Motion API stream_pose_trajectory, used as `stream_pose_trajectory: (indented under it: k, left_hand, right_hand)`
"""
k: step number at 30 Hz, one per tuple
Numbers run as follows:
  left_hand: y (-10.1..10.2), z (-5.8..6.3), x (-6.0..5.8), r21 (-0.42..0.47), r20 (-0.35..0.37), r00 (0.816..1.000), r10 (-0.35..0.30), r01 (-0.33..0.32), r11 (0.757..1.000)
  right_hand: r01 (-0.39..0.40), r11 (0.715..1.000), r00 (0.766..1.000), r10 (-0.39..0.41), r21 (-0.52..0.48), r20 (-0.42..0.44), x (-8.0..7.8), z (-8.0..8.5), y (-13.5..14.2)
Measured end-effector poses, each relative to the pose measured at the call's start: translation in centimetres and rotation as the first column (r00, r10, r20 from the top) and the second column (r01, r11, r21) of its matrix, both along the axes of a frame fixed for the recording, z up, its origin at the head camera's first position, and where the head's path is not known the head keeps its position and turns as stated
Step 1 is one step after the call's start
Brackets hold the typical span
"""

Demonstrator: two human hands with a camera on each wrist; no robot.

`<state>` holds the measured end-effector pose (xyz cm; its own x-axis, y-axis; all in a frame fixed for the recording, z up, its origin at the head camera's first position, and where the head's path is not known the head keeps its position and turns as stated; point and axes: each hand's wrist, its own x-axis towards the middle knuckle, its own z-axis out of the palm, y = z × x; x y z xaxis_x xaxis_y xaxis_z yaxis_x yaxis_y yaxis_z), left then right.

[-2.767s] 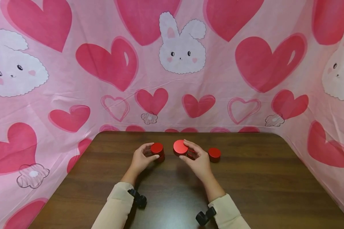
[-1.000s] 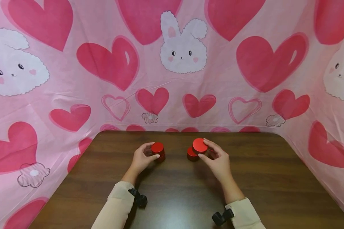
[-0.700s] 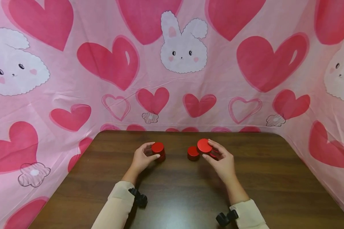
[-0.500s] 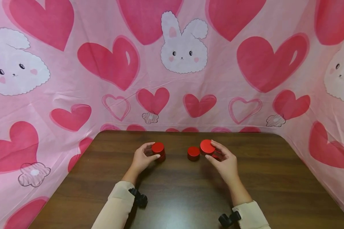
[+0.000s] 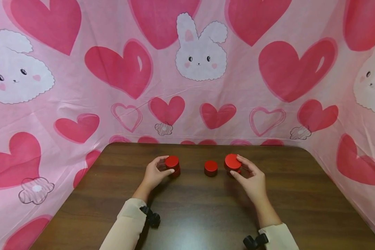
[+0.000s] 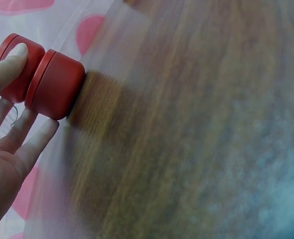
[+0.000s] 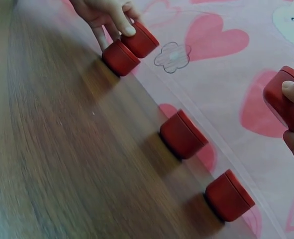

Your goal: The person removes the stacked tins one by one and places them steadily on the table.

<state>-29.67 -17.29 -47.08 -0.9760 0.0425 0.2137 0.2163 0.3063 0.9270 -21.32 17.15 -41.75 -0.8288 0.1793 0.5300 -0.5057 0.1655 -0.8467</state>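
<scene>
On the brown wood-grain table (image 5: 187, 205), 2 lidded red tins are stacked; the upper tin (image 5: 172, 162) is gripped between thumb and fingers by the left hand (image 5: 154, 174), above the lower tin (image 7: 120, 59). A raised tin (image 5: 232, 162) is pinched by the right hand (image 5: 254, 182), held clear of the rightmost tin (image 7: 229, 196). Between the 2 hands, the middle tin (image 5: 210, 168) is seated upright.

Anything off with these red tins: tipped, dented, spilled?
Nothing stands out. The middle tin and right tin stand upright; the stacked pair at the left hand looks roughly aligned. The right hand holds a raised tin. No dents or spills show.
</scene>
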Motion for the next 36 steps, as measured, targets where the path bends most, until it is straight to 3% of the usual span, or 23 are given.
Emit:
stream_pose_trajectory:
  k: [13, 36]
  left_hand:
    - [0.1, 0.1, 0.1, -0.007, 0.003, 1.000, -0.006, 0.006, 1.000]
    - [0.0, 0.3, 0.3, -0.007, 0.007, 1.000, -0.001, 0.001, 1.000]
  right_hand:
    - [0.069, 0.997, 0.998, -0.069, -0.023, 0.000, -1.3, -3.1, 3.0]
    - [0.156, 0.986, 0.985, -0.160, 0.060, 0.064, -1.8, -4.4, 6.8]
